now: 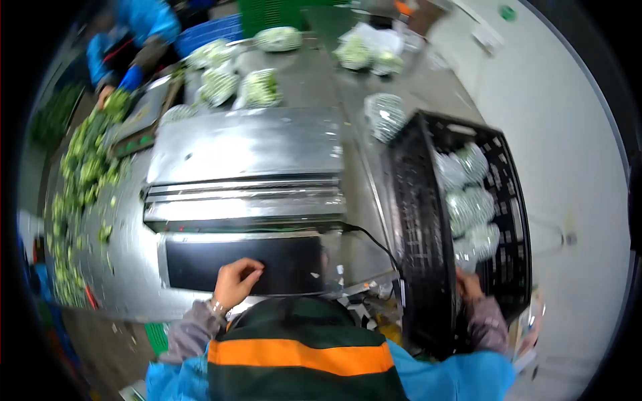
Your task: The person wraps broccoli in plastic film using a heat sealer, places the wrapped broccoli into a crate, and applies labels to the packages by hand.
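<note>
My left hand [237, 282] is over the dark flat plate [200, 264] at the front of a metal wrapping machine [244, 150]. Its fingers are curled in towards the thumb, with nothing visible in them. My right hand [469, 286] reaches down into a black plastic crate [428, 267] on the right. It is at the near end of several film-wrapped pale green vegetables [471, 207], right by the closest one [466, 260]. The fingers of that hand are blurred and partly hidden, so its grip does not show.
Another wrapped vegetable [385, 115] lies behind the crate. Several more wrapped heads [261, 87] stand at the back of the metal table. Loose green vegetables [87, 157] are heaped at left, near a co-worker in blue sleeves [150, 27]. A black cable [374, 242] runs beside the crate.
</note>
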`<state>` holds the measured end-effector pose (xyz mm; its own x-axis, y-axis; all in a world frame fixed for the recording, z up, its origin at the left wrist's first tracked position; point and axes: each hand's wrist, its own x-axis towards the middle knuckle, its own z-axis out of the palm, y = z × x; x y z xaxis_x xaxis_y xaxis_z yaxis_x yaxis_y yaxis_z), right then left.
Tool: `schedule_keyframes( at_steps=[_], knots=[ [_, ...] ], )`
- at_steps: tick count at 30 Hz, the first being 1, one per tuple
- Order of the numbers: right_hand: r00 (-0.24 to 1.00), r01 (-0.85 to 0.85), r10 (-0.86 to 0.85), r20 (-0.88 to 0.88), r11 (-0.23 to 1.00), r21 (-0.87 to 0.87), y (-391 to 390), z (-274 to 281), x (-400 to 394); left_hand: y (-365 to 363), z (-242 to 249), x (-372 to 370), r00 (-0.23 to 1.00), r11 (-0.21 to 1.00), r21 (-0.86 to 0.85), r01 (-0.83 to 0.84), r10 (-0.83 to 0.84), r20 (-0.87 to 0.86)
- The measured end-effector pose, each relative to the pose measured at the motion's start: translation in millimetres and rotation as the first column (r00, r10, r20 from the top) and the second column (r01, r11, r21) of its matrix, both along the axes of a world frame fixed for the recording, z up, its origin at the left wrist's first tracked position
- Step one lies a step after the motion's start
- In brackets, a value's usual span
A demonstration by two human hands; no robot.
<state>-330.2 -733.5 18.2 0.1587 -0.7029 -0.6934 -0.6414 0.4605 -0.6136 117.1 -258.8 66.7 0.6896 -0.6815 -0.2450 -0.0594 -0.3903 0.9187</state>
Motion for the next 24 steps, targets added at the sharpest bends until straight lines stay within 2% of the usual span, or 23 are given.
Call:
schedule_keyframes(
  at_steps=[2,3,4,6,8,9,10,11,12,13,14,15,16,19,21,23,24],
  knots=[
    [0.991,-0.033,0.028,-0.131,0.999,-0.038,18.2,45.2,32.9,-7.3,10.1,6.9,0.995,1.000,0.009,0.002,-0.003,0.095],
    [0.887,-0.327,0.272,-0.373,0.941,-0.091,7.0,53.2,28.9,-6.3,10.2,11.7,0.986,1.000,-0.013,-0.025,0.027,0.162],
    [0.675,-0.590,0.433,-0.598,0.803,-0.085,-13.5,63.6,27.0,-5.1,9.7,17.8,0.972,0.998,-0.036,-0.043,0.050,0.231],
    [0.343,-0.851,0.340,-0.876,0.508,-0.136,-36.7,108.2,44.9,2.6,12.5,29.8,0.908,0.995,0.001,-0.096,0.088,0.409],
    [0.704,-0.688,0.111,-0.701,0.353,-0.634,-38.1,161.5,120.4,14.7,12.0,39.9,0.836,0.990,0.038,-0.133,0.092,0.540],
    [0.850,-0.527,0.205,-0.486,0.324,-0.786,-54.1,177.8,154.0,20.3,6.8,44.5,0.789,0.991,0.026,-0.130,0.088,0.608],
    [0.890,-0.398,0.347,-0.297,0.272,-0.876,-34.2,205.4,208.3,24.9,0.6,48.2,0.736,0.993,-0.005,-0.120,0.092,0.671],
    [0.895,-0.314,0.421,-0.146,0.363,-0.877,-17.1,223.8,261.6,27.9,2.0,49.9,0.699,0.992,-0.011,-0.124,0.096,0.708],
    [0.824,-0.285,0.566,-0.019,0.385,-0.878,-4.5,229.5,312.1,29.3,3.3,51.4,0.660,0.991,-0.018,-0.129,0.100,0.745],
    [0.752,-0.268,0.633,0.184,0.549,-0.792,23.8,237.1,366.8,30.9,-1.6,52.4,0.639,0.991,-0.032,-0.133,0.111,0.761],
    [0.681,-0.290,0.670,0.295,0.617,-0.732,39.1,231.7,416.3,31.9,-9.0,53.8,0.616,0.989,-0.033,-0.142,0.114,0.780],
    [0.601,-0.445,0.754,0.266,0.592,-0.672,54.8,230.1,464.7,30.5,-11.0,53.4,0.600,0.988,-0.017,-0.154,0.108,0.792],
    [0.519,-0.492,0.794,0.315,0.579,-0.649,81.0,221.4,515.6,27.8,-12.5,54.1,0.585,0.986,-0.002,-0.166,0.100,0.805],
    [0.253,-0.751,0.926,0.279,0.370,-0.547,154.8,184.6,654.2,25.6,-13.6,58.5,0.633,0.989,-0.004,-0.149,0.099,0.768],
    [0.230,-0.835,0.946,0.230,0.313,-0.453,215.2,166.8,731.5,26.7,-13.3,60.8,0.669,0.991,-0.034,-0.129,0.112,0.735],
    [0.084,-0.851,0.996,0.044,0.094,-0.517,258.1,136.6,808.5,28.7,-15.4,62.0,0.710,0.993,-0.047,-0.108,0.110,0.695],
    [0.022,-0.741,0.991,-0.131,-0.072,-0.668,272.5,111.3,846.9,29.2,-14.0,63.8,0.702,0.991,-0.076,-0.109,0.131,0.700]
  ],
)
